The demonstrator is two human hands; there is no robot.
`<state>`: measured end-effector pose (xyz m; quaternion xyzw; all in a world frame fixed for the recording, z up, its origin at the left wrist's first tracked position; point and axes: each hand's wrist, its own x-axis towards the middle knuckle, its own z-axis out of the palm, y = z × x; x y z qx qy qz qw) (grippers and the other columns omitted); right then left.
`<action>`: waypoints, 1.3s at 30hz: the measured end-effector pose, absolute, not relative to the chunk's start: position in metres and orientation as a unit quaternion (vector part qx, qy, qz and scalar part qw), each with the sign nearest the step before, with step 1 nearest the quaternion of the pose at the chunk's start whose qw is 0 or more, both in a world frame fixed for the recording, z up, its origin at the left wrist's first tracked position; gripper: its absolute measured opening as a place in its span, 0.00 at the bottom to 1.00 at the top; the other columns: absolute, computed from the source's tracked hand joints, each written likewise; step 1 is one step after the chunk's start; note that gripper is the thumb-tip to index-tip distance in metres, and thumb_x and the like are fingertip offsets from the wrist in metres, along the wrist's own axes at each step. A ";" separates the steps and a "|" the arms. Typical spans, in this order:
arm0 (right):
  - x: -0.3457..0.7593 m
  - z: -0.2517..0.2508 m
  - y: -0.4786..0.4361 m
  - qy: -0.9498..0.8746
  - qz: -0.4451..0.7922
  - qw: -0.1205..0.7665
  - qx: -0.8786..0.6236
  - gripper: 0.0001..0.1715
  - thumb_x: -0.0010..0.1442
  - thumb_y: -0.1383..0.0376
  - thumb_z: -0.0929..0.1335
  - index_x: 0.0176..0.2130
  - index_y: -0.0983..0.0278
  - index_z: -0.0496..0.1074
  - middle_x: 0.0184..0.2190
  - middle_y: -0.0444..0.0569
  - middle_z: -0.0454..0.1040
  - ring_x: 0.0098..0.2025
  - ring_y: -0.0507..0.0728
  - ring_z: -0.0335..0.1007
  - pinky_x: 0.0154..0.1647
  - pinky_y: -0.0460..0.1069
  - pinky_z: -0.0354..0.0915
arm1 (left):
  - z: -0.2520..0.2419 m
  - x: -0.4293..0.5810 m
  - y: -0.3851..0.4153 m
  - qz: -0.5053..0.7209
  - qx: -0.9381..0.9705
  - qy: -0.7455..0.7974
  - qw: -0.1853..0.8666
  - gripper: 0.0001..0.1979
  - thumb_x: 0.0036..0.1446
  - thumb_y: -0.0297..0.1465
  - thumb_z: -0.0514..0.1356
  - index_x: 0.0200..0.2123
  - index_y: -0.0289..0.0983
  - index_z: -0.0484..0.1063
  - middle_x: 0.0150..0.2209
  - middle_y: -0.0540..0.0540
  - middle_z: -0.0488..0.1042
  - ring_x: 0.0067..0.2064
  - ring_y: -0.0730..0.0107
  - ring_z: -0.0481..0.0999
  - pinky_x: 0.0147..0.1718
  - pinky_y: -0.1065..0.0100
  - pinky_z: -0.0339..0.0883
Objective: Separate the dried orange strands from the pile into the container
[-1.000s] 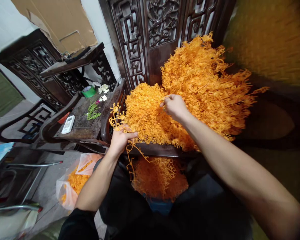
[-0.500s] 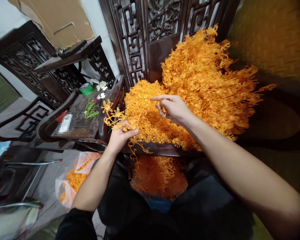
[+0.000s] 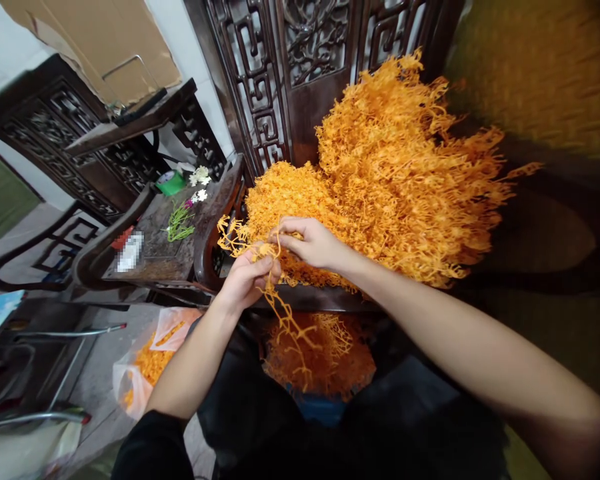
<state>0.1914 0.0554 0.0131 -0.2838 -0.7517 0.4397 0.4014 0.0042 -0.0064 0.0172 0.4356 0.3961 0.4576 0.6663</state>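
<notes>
A branching orange plastic stem (image 3: 286, 316) is pinched between the thumb and fingers of my left hand (image 3: 247, 277), with thin twigs hanging below and knobby tips sticking out to the left. My right hand (image 3: 307, 241) is closed just to the upper right, its fingertips gripping a thin orange strand of the same piece, which loops between the two hands. Behind both hands rises a large pile of orange branching pieces (image 3: 400, 173) on a dark wooden seat (image 3: 325, 300).
Below the seat, more orange pieces (image 3: 325, 353) lie over a blue container (image 3: 323, 408). At left, a plastic bag (image 3: 130, 383) of orange bits sits on the floor. A carved wooden chair (image 3: 180, 263) holds green stems (image 3: 180, 222), white flowers (image 3: 200, 176) and green tape (image 3: 171, 183).
My right hand has come left and down from the pile to my left hand and now grips the orange stem. The stem's twigs hang lower.
</notes>
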 end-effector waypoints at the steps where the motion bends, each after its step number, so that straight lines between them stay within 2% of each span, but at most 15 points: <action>1: 0.193 0.010 0.060 -0.782 0.355 0.414 -0.301 0.12 0.69 0.61 0.65 0.38 0.63 0.77 0.36 0.50 0.75 0.39 0.56 0.70 0.43 0.52 0.67 | 0.018 0.004 -0.005 0.463 0.428 0.404 0.663 0.24 0.44 0.43 0.77 0.28 0.36 0.68 0.22 0.51 0.74 0.21 0.78 0.68 0.21 0.73 0.57; 3: 0.197 0.004 0.070 -0.820 0.226 0.399 -0.342 0.12 0.69 0.65 0.63 0.38 0.65 0.76 0.41 0.55 0.74 0.44 0.59 0.70 0.49 0.55 0.65 | 0.019 0.006 -0.001 0.472 0.405 0.432 0.653 0.21 0.43 0.38 0.78 0.28 0.35 0.70 0.23 0.50 0.76 0.21 0.79 0.69 0.21 0.74 0.58; 5: 0.200 -0.004 0.080 -0.828 0.169 0.344 -0.408 0.12 0.69 0.66 0.62 0.42 0.65 0.76 0.43 0.57 0.73 0.41 0.60 0.69 0.45 0.55 0.64 | 0.021 0.010 0.002 0.478 0.384 0.461 0.642 0.20 0.41 0.36 0.78 0.28 0.34 0.71 0.24 0.49 0.77 0.21 0.79 0.70 0.21 0.75 0.59; 8: 0.210 -0.013 0.097 -0.788 0.160 0.283 -0.523 0.12 0.66 0.68 0.63 0.44 0.65 0.76 0.45 0.58 0.73 0.34 0.58 0.67 0.39 0.54 0.62 | 0.021 0.014 -0.001 0.471 0.381 0.469 0.643 0.21 0.39 0.35 0.79 0.26 0.34 0.71 0.22 0.48 0.78 0.20 0.77 0.71 0.20 0.74 0.60; 12: 0.240 -0.008 0.113 -0.710 0.181 0.341 -0.589 0.11 0.65 0.70 0.64 0.40 0.69 0.78 0.40 0.59 0.75 0.34 0.58 0.70 0.39 0.53 0.64 | 0.017 0.007 -0.008 0.466 0.390 0.458 0.648 0.21 0.40 0.35 0.79 0.28 0.33 0.72 0.24 0.47 0.80 0.21 0.75 0.74 0.23 0.73 0.65; 15: 0.252 0.010 0.096 -0.675 0.261 0.403 -0.561 0.19 0.67 0.68 0.64 0.53 0.69 0.77 0.37 0.53 0.78 0.27 0.54 0.70 0.33 0.51 0.66 | 0.013 0.000 -0.007 0.434 0.431 0.453 0.648 0.20 0.45 0.36 0.78 0.33 0.31 0.75 0.30 0.43 0.83 0.26 0.74 0.78 0.28 0.73 0.69; 17: 0.247 0.024 0.072 -0.700 0.313 0.419 -0.487 0.23 0.69 0.66 0.63 0.60 0.66 0.75 0.40 0.51 0.79 0.27 0.53 0.71 0.33 0.51 0.68 | 0.011 -0.002 -0.006 0.416 0.461 0.450 0.641 0.19 0.47 0.36 0.77 0.36 0.31 0.76 0.33 0.42 0.85 0.28 0.73 0.79 0.30 0.71 0.71; 21: 0.219 0.036 0.030 -0.820 0.288 0.325 -0.374 0.22 0.69 0.59 0.68 0.58 0.65 0.79 0.43 0.55 0.78 0.44 0.60 0.75 0.48 0.55 0.70 | 0.010 0.003 -0.006 0.390 0.514 0.450 0.617 0.18 0.49 0.37 0.77 0.37 0.31 0.79 0.35 0.41 0.85 0.30 0.72 0.80 0.35 0.69 0.73; 23: 0.206 0.033 0.022 -0.846 0.261 0.273 -0.375 0.23 0.70 0.59 0.69 0.59 0.67 0.78 0.43 0.57 0.78 0.46 0.62 0.74 0.51 0.56 0.68 | 0.009 0.005 -0.007 0.384 0.530 0.456 0.603 0.18 0.49 0.36 0.77 0.36 0.30 0.80 0.34 0.41 0.85 0.32 0.70 0.81 0.37 0.68 0.74; 25: 0.199 0.029 0.021 -0.853 0.251 0.247 -0.385 0.21 0.71 0.60 0.68 0.56 0.68 0.80 0.42 0.58 0.77 0.45 0.61 0.73 0.50 0.55 0.67 | 0.007 0.006 -0.007 0.389 0.536 0.463 0.590 0.17 0.47 0.36 0.77 0.36 0.31 0.80 0.33 0.42 0.84 0.32 0.69 0.81 0.38 0.67 0.74; 27: 0.197 0.024 0.023 -0.851 0.255 0.246 -0.387 0.16 0.70 0.61 0.68 0.48 0.67 0.82 0.39 0.55 0.77 0.43 0.60 0.72 0.48 0.54 0.66 | 0.006 0.005 -0.007 0.384 0.548 0.468 0.577 0.16 0.48 0.36 0.76 0.36 0.31 0.81 0.32 0.43 0.84 0.32 0.69 0.81 0.39 0.67 0.74; 29: 0.198 0.021 0.026 -0.851 0.249 0.253 -0.388 0.14 0.70 0.62 0.67 0.40 0.66 0.81 0.37 0.53 0.76 0.40 0.58 0.71 0.44 0.52 0.64 | 0.005 0.004 -0.007 0.374 0.554 0.474 0.574 0.15 0.49 0.35 0.76 0.34 0.30 0.81 0.31 0.42 0.83 0.31 0.70 0.80 0.37 0.68 0.73; 31: 0.199 0.019 0.030 -0.848 0.206 0.261 -0.412 0.14 0.69 0.66 0.65 0.36 0.67 0.79 0.37 0.54 0.75 0.38 0.57 0.69 0.42 0.52 0.63 | 0.007 0.003 -0.006 0.357 0.535 0.482 0.595 0.14 0.46 0.33 0.75 0.33 0.30 0.80 0.29 0.42 0.83 0.27 0.71 0.78 0.32 0.69 0.71; 34: 0.198 0.014 0.039 -0.843 0.123 0.249 -0.460 0.13 0.65 0.72 0.62 0.36 0.67 0.76 0.38 0.56 0.73 0.36 0.57 0.66 0.39 0.52 0.60 | 0.013 0.005 -0.004 0.329 0.479 0.491 0.649 0.14 0.43 0.30 0.75 0.32 0.30 0.79 0.26 0.43 0.82 0.23 0.73 0.76 0.27 0.71 0.68; 39: 0.204 0.005 0.071 -0.815 0.057 0.237 -0.525 0.19 0.66 0.71 0.59 0.46 0.68 0.77 0.44 0.60 0.74 0.32 0.56 0.64 0.34 0.51 0.58 | 0.019 0.004 -0.007 0.297 0.428 0.483 0.704 0.12 0.39 0.27 0.73 0.29 0.31 0.77 0.23 0.44 0.81 0.20 0.74 0.74 0.21 0.73 0.63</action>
